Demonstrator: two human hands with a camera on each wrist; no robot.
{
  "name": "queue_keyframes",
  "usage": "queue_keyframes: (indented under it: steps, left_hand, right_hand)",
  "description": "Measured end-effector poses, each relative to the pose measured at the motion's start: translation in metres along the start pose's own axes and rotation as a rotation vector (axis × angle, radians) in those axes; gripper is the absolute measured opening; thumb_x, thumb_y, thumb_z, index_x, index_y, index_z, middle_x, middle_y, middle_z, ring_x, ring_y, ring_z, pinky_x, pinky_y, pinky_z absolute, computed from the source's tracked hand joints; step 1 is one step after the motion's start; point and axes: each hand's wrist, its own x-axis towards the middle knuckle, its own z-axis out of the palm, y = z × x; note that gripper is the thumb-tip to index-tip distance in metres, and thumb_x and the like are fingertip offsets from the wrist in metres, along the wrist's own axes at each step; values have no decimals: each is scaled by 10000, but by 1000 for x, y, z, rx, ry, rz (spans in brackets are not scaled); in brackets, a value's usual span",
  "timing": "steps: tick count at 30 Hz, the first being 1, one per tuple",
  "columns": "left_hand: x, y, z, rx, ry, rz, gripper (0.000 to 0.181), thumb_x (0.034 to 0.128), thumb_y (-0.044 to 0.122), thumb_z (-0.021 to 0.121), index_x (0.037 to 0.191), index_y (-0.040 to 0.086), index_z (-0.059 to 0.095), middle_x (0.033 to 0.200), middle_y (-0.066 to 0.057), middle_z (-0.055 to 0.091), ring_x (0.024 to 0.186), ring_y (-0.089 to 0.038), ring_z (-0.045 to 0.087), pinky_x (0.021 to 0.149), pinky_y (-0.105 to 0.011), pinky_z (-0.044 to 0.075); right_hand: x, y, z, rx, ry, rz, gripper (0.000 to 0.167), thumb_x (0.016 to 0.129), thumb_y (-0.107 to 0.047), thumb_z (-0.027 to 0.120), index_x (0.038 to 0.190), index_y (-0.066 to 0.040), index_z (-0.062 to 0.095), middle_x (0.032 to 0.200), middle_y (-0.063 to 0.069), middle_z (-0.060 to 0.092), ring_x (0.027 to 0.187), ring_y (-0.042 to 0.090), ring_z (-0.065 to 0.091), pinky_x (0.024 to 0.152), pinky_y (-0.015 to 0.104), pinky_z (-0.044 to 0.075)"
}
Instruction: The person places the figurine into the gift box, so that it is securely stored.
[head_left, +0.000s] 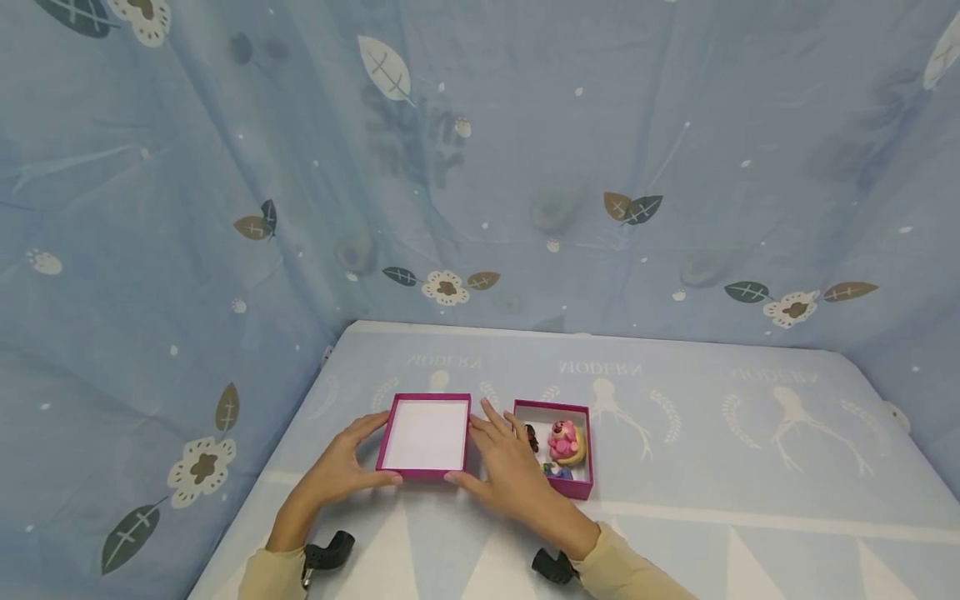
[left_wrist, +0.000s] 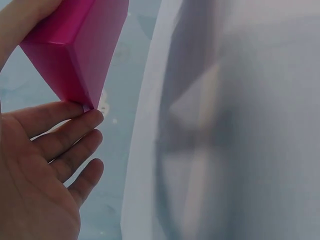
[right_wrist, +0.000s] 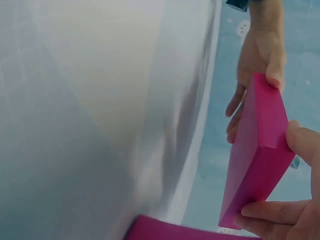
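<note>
Both hands hold a shallow square magenta box lid [head_left: 430, 435], its white inside facing up. At its left side is the left hand [head_left: 336, 463], thumb at the near corner and fingers along the left edge. The right hand [head_left: 513, 475] grips the right side between thumb and fingers. In the right wrist view the lid [right_wrist: 257, 155] appears raised off the table. Just right of the right hand, a magenta box [head_left: 587, 454] stands open. Inside it are a pink bear figure [head_left: 562, 440] with a yellow part, a blue-green figure [head_left: 557, 471] and a dark brown one [head_left: 532, 438], partly hidden by the hand.
A pale patterned cloth covers the table [head_left: 712, 467]. Blue curtain [head_left: 525, 167] with leaves and flowers hangs behind and to the left. Black wrist devices [head_left: 330, 552] sit by both sleeves.
</note>
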Motion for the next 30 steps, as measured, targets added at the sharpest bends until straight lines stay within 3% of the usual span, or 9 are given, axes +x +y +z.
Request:
queue_keyframes:
  steps: [6, 12, 17, 23, 30]
  left_hand:
    - [13, 11, 3, -1, 11, 54, 900, 670, 376, 885, 1421, 63, 501, 1416, -151, 533, 1303, -403, 481, 982, -696, 415]
    - [33, 31, 15, -34, -5, 74, 900, 684, 402, 876, 1435, 89, 491, 1430, -128, 524, 1324, -391, 470, 1005, -702, 389]
    - [53, 49, 29, -84, -43, 77, 921, 682, 413, 879, 1451, 109, 475, 1450, -84, 505, 1363, -345, 440, 1055, -669, 369]
    - [82, 66, 54, -136, -31, 77, 944, 646, 364, 915, 1451, 135, 479, 1446, -45, 514, 1352, -315, 460, 1080, -593, 395]
    - [103, 82, 72, -203, -14, 154, 933, 637, 254, 930, 1439, 87, 483, 1425, -90, 536, 1302, -308, 503, 1032, -542, 458]
  right_hand:
    - [-2, 11, -14, 71, 67, -2, 726, 841, -592, 668, 1287, -21, 621, 1406, 74, 569, 1474, 274, 292, 1132, 577, 300]
    - [-9, 29, -39, 144, 98, 13, 724, 830, -528, 715, 1334, -23, 590, 1430, 77, 550, 1461, 285, 317, 1112, 603, 308]
    - [-22, 51, -59, 233, 107, 26, 729, 804, -442, 774, 1372, -40, 558, 1451, 109, 523, 1444, 312, 344, 1086, 637, 321]
    - [-33, 80, -73, 290, 150, 75, 730, 804, -321, 804, 1405, -24, 514, 1464, 151, 499, 1407, 367, 384, 1080, 654, 333]
    - [-42, 99, -85, 298, 138, 148, 772, 812, -300, 801, 1459, -66, 452, 1497, 125, 464, 1367, 368, 423, 1069, 634, 374]
